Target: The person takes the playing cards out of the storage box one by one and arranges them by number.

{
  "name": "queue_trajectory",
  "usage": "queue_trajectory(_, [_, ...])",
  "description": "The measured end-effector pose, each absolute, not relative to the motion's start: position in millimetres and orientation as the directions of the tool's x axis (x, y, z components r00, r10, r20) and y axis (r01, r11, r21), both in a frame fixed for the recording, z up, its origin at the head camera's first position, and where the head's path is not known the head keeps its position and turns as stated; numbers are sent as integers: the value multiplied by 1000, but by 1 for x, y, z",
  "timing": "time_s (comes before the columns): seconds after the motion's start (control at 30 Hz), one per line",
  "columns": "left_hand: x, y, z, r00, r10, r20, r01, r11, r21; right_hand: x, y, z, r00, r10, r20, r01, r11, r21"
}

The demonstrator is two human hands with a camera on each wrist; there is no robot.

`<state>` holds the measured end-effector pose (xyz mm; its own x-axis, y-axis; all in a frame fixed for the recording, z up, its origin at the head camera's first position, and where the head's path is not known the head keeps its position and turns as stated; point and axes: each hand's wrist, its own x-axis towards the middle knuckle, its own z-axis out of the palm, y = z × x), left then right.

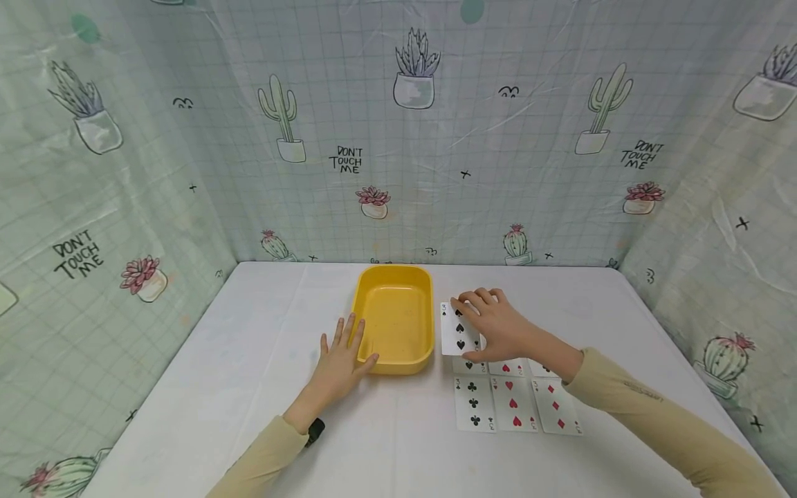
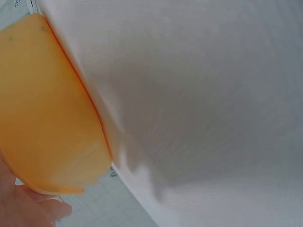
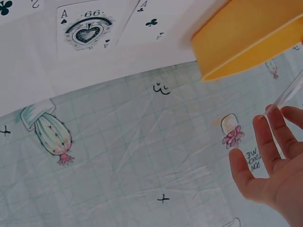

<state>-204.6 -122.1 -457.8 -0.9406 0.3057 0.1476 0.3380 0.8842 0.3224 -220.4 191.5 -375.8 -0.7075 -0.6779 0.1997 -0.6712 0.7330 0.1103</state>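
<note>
In the head view my right hand (image 1: 498, 328) pinches a three of spades playing card (image 1: 459, 328) between thumb and fingers, above other laid-out cards. The right wrist view shows this hand (image 3: 274, 165) with only the thin edge of the card (image 3: 289, 90). My left hand (image 1: 339, 366), fingers spread and fairly straight, rests at the near left rim of a yellow tray (image 1: 394, 368). In the left wrist view its fingers (image 2: 54, 208) touch the tray (image 2: 52, 109). Part of the card rows is hidden under the right hand and sleeve.
Nearest me lie the three of clubs (image 1: 475, 404), three of hearts (image 1: 514, 403) and three of diamonds (image 1: 556, 407). Twos, including hearts (image 1: 507, 367), lie behind them. The right wrist view shows an ace of spades (image 3: 87, 30) and ace of clubs (image 3: 150, 23). Patterned cloth surrounds the white table (image 1: 268, 325).
</note>
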Motion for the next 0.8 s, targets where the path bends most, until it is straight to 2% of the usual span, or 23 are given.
queue_trajectory(0.43, [-205,-123,-456,-942,304,145,335,885,322,-207,229,-380,-698,-668,257,-662,739,124])
queue_trajectory(0.8, [-205,-124,-458,-939,307,153,341,878,335,-187,267,-402,-763,-613,204,-605,789,110])
